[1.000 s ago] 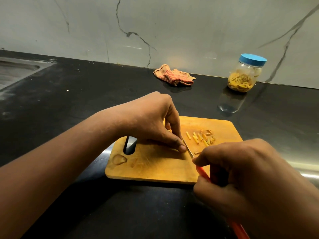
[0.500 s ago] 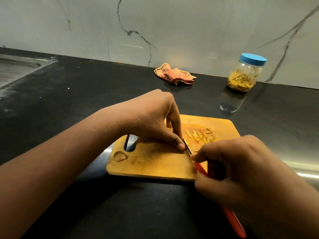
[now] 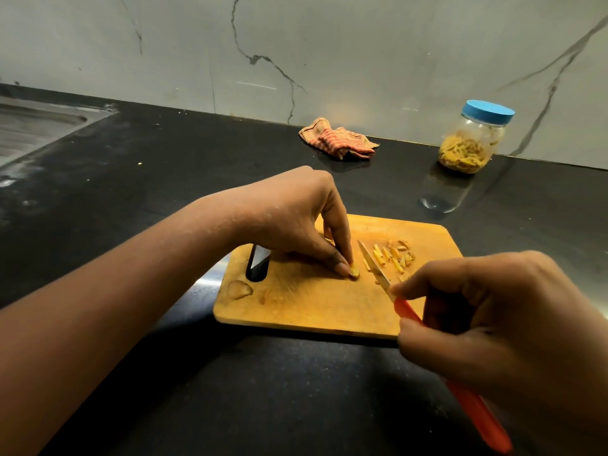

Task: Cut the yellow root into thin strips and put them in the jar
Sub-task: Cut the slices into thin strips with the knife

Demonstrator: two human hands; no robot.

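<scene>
On the wooden cutting board (image 3: 306, 307), my left hand (image 3: 296, 218) pinches a small piece of yellow root (image 3: 354, 272) between thumb and fingertips. My right hand (image 3: 493, 327) grips a knife with an orange handle (image 3: 460, 390). Its blade (image 3: 373, 264) points up and left, a short gap to the right of the root piece. Several cut yellow strips (image 3: 393, 255) lie on the board just right of the blade. A clear jar (image 3: 473, 139) with a blue lid on stands at the back right, holding yellow strips at its bottom.
The board lies on a black countertop (image 3: 164, 179). A crumpled orange striped cloth (image 3: 339, 139) sits by the marble wall. A steel sink (image 3: 36, 126) is at the far left. A thin peel scrap (image 3: 240, 288) rests near the board's handle slot.
The knife blade has moved right, away from my left fingertips, so the held root piece now shows. My left hand stays on the board.
</scene>
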